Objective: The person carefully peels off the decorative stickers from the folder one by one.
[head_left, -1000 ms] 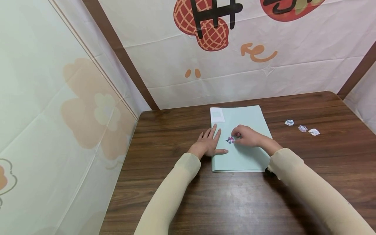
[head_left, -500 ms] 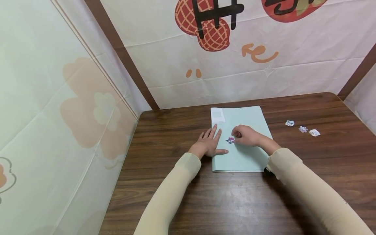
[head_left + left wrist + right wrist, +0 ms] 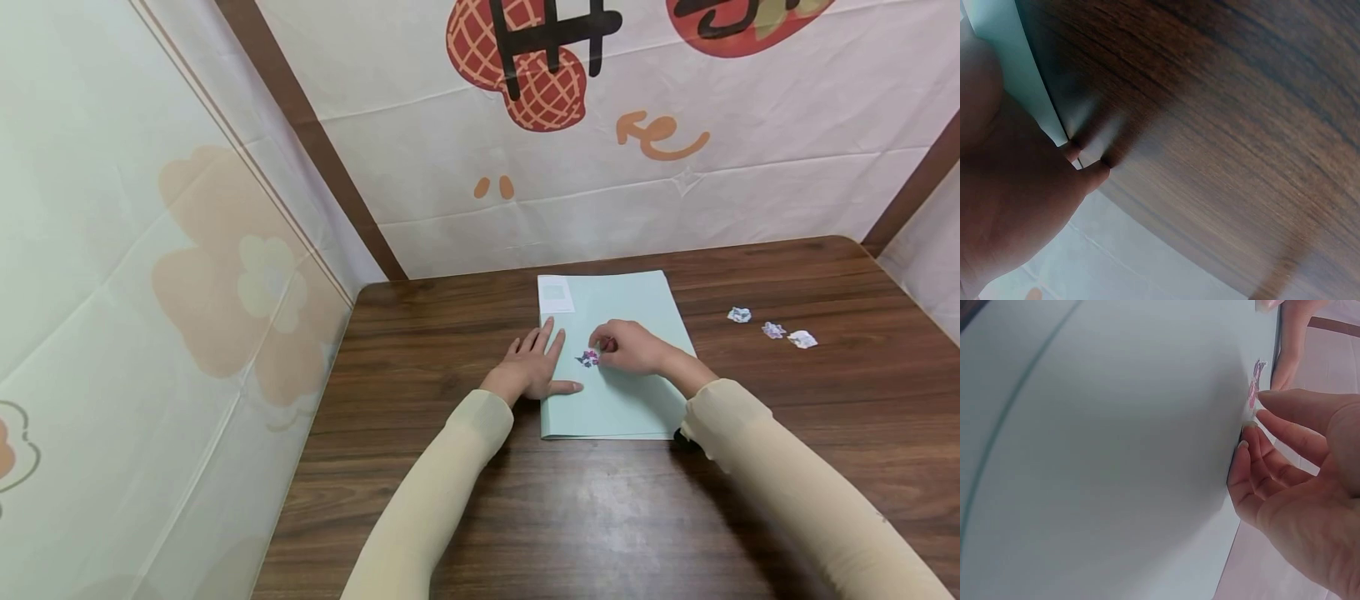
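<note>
A pale green folder [image 3: 630,300] lies on the wooden table, with a white label [image 3: 556,294] in its upper left corner. My left hand [image 3: 531,371] rests flat with spread fingers across the folder's left edge. On the cover, just right of that hand, is a small pink and purple cut-out sticker [image 3: 587,358]. My right hand [image 3: 633,348] pinches the sticker's right edge between thumb and index finger. In the right wrist view, the thumb tip overlaps the sticker [image 3: 1254,384], and the other fingers curl with their tips at the cover.
To the folder's right, three similar small stickers lie in a slanting row: one bluish [image 3: 738,314], one purplish [image 3: 773,330] and one mostly white [image 3: 802,338]. A black object [image 3: 684,439] shows under the right sleeve. Printed cloth walls [image 3: 450,242] stand behind and left of the table.
The right hand's fingers have shifted very slightly at the sticker. The left hand, the folder and the three stickers on the table have stayed in place.
</note>
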Motion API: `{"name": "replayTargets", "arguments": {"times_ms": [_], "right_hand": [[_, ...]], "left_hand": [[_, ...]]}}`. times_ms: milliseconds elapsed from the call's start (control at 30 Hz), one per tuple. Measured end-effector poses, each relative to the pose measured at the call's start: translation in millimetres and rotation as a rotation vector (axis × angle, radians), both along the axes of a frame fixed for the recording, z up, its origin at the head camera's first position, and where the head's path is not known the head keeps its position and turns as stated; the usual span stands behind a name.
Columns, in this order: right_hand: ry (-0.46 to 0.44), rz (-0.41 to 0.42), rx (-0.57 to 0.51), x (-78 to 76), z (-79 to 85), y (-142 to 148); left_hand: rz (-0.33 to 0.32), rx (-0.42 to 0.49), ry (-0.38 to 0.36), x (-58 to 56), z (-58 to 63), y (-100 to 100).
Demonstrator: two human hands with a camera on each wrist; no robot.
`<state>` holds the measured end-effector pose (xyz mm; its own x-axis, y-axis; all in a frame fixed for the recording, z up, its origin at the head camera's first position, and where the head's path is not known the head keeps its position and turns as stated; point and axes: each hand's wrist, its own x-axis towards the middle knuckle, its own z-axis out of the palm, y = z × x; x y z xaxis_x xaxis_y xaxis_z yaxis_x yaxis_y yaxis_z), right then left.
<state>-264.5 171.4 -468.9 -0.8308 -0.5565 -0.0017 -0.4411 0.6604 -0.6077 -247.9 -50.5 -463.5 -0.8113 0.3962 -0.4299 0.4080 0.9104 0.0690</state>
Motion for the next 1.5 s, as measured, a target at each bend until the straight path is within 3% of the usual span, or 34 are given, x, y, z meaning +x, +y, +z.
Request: {"name": "replayTargets", "arguments": {"times_ms": [667, 933, 1500], "right_hand": [[-0.007, 0.028, -0.01, -1.8, -1.6, -3.1], [-0.001, 0.126, 0.001, -1.4, -1.3, -11.7], [0.011, 0.162, 0.045, -5.1, -0.8, -20.6]], "left_hand": [[-0.009, 0.0, -0.001, -1.1, 1.1, -0.6], [-0.004, 0.002, -0.004, -0.6, 0.8, -1.4], [0.0, 0.006, -0.009, 0.8, -0.5, -0.8]]}}
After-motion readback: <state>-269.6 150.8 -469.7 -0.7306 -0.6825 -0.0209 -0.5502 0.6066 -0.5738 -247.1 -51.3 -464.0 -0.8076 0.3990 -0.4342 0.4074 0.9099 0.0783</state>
